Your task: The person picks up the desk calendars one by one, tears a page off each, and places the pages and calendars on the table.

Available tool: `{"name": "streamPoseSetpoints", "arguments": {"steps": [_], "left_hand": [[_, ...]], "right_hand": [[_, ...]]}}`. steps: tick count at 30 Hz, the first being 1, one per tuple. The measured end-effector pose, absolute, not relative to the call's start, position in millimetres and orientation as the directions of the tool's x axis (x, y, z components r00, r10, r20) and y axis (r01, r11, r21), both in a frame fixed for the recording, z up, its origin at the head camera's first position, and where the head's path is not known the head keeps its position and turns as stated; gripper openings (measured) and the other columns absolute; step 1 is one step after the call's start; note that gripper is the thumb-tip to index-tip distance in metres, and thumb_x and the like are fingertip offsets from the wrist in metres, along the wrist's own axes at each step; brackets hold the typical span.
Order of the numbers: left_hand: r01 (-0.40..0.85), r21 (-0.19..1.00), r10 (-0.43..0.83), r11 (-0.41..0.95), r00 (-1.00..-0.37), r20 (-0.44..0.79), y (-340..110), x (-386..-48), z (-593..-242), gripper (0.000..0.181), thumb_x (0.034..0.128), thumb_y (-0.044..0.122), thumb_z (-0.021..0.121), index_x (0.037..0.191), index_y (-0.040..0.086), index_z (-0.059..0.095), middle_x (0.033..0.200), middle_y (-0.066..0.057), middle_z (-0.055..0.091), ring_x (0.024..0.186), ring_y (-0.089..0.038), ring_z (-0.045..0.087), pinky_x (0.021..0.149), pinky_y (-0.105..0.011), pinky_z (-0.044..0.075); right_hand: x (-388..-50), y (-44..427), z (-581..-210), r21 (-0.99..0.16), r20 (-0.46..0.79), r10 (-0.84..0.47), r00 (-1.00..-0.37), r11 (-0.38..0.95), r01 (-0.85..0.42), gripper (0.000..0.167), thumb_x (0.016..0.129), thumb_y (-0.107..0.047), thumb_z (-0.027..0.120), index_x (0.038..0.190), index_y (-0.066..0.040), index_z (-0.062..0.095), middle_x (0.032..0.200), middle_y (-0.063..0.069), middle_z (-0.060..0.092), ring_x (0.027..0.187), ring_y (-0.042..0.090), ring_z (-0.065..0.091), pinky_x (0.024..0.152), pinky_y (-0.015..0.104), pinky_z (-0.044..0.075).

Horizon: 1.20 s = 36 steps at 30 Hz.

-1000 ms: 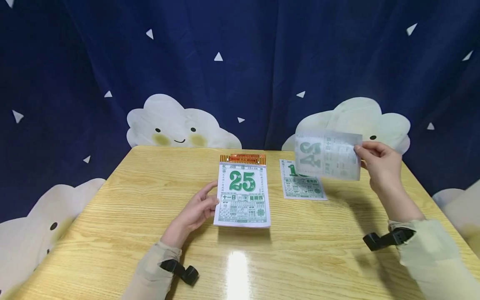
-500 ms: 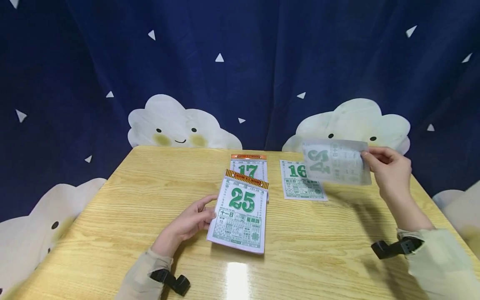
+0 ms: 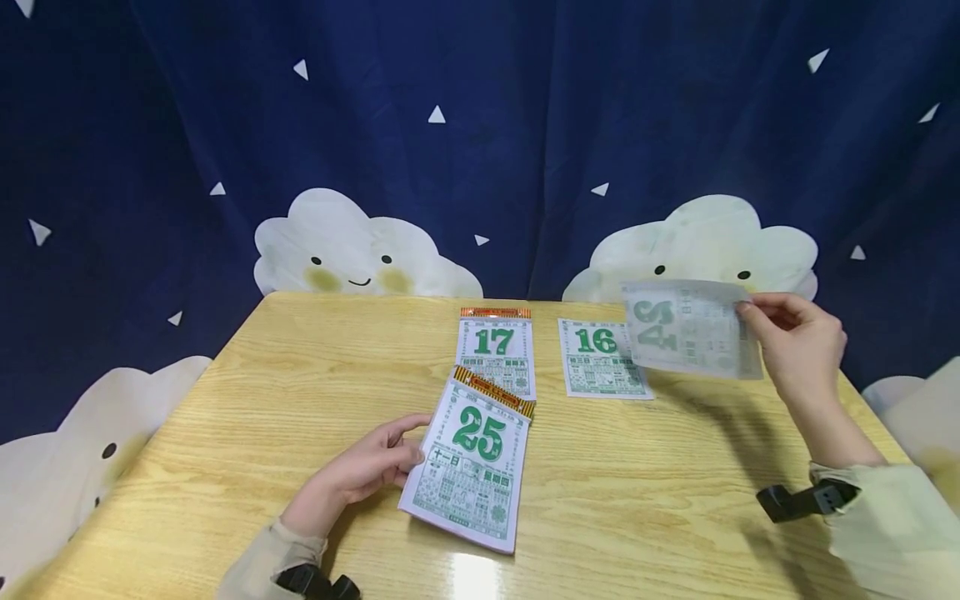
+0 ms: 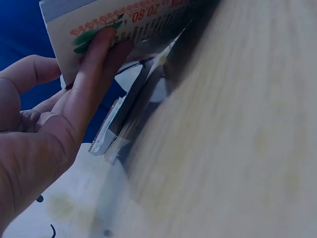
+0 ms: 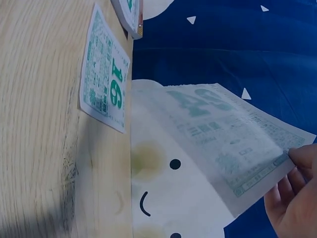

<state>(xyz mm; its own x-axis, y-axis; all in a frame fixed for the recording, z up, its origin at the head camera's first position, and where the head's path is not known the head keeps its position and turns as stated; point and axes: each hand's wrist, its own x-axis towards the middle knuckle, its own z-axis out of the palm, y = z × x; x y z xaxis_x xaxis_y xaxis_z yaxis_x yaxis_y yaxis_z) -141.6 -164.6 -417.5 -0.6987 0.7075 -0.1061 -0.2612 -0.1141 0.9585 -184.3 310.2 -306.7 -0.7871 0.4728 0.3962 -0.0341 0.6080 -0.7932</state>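
Observation:
In the head view, my left hand (image 3: pixel 358 465) grips the left edge of a tear-off calendar (image 3: pixel 471 471) whose top page reads 25. Its red and gold header tilts down to the right, and the pad is raised off the table. From the left wrist view, fingers (image 4: pixel 94 62) lie against the calendar's printed back (image 4: pixel 143 25). Over on the right, my right hand (image 3: pixel 808 354) pinches the edge of a thin loose calendar page (image 3: pixel 693 329) between thumb and finger. The number 24 shows through faintly, turned sideways. This page hangs in the air, its left edge slightly overlapping a page marked 16 (image 3: pixel 600 379).
A second calendar (image 3: pixel 495 342) reading 17 lies at the back of the wooden table (image 3: pixel 322 367), its lower part covered by the held one. The 16 page lies flat to its right. Behind the table hangs a dark blue curtain (image 3: pixel 375 142) with cloud shapes.
My left hand has drawn the 25 calendar toward me and slightly left, tilting it and uncovering the 17 calendar. My right hand has shifted right with the loose page, exposing more of the 16 page.

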Motion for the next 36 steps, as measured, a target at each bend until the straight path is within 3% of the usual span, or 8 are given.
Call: {"name": "streamPoseSetpoints", "arguments": {"steps": [7, 17, 24, 27, 32, 36], "left_hand": [[-0.315, 0.942, 0.716, -0.115, -0.684, -0.141, -163, -131, -415, 0.059, 0.0895, 0.0, 0.045, 0.14, -0.006, 0.015, 0.107, -0.011, 0.064, 0.092, -0.024, 0.064, 0.079, -0.039, 0.053], [-0.341, 0.932, 0.644, -0.122, -0.742, -0.187, -148, -127, -410, 0.059, 0.0913, 0.002, 0.043, 0.141, -0.003, 0.013, 0.124, -0.02, 0.051, 0.099, -0.025, 0.059, 0.083, -0.04, 0.051], [-0.338, 0.937, 0.576, -0.089, -0.785, -0.229, -145, -131, -415, 0.057, 0.0896, -0.001, 0.044, 0.14, -0.003, 0.018, 0.119, -0.018, 0.053, 0.093, -0.024, 0.061, 0.08, -0.038, 0.053], [-0.313, 0.95, 0.539, -0.007, -0.801, -0.26, -143, -130, -415, 0.058, 0.0881, 0.0, 0.047, 0.139, -0.004, 0.021, 0.112, -0.017, 0.053, 0.088, -0.022, 0.061, 0.077, -0.038, 0.054], [-0.216, 0.962, 0.485, 0.166, -0.832, -0.27, -141, -132, -410, 0.057, 0.0824, 0.001, 0.056, 0.134, -0.009, 0.032, 0.097, -0.016, 0.053, 0.078, -0.018, 0.059, 0.071, -0.035, 0.055], [-0.189, 0.952, 0.449, 0.243, -0.848, -0.283, -139, -134, -406, 0.055, 0.0798, -0.001, 0.058, 0.129, -0.012, 0.037, 0.091, -0.014, 0.055, 0.073, -0.017, 0.058, 0.068, -0.032, 0.055]], "right_hand": [[-179, 308, -309, -0.735, 0.444, 0.425, -0.789, 0.676, -0.05, 0.026, 0.082, -0.028, 0.066, 0.096, -0.007, 0.067, 0.066, -0.037, 0.048, 0.063, -0.015, 0.048, 0.055, 0.003, 0.036], [-170, 302, -315, -0.589, 0.588, 0.28, -0.759, 0.792, -0.164, 0.019, 0.083, -0.022, 0.064, 0.091, -0.005, 0.069, 0.067, -0.044, 0.043, 0.059, -0.024, 0.042, 0.057, 0.003, 0.033], [-166, 300, -320, -0.546, 0.623, 0.235, -0.746, 0.814, -0.199, 0.016, 0.083, -0.019, 0.065, 0.09, -0.006, 0.07, 0.072, -0.042, 0.043, 0.061, -0.026, 0.041, 0.054, 0.001, 0.033], [-164, 298, -322, -0.517, 0.635, 0.188, -0.749, 0.824, -0.232, 0.014, 0.083, -0.019, 0.065, 0.088, -0.007, 0.07, 0.074, -0.031, 0.054, 0.062, -0.027, 0.041, 0.056, 0.0, 0.034], [-157, 291, -326, -0.45, 0.669, 0.09, -0.738, 0.839, -0.306, 0.009, 0.082, -0.013, 0.066, 0.086, -0.006, 0.07, 0.076, 0.007, 0.068, 0.065, -0.028, 0.039, 0.058, -0.002, 0.034], [-149, 283, -329, -0.401, 0.683, 0.016, -0.731, 0.845, -0.355, 0.006, 0.078, -0.009, 0.068, 0.084, -0.007, 0.07, 0.076, 0.009, 0.067, 0.068, -0.029, 0.038, 0.059, -0.002, 0.035]]}}
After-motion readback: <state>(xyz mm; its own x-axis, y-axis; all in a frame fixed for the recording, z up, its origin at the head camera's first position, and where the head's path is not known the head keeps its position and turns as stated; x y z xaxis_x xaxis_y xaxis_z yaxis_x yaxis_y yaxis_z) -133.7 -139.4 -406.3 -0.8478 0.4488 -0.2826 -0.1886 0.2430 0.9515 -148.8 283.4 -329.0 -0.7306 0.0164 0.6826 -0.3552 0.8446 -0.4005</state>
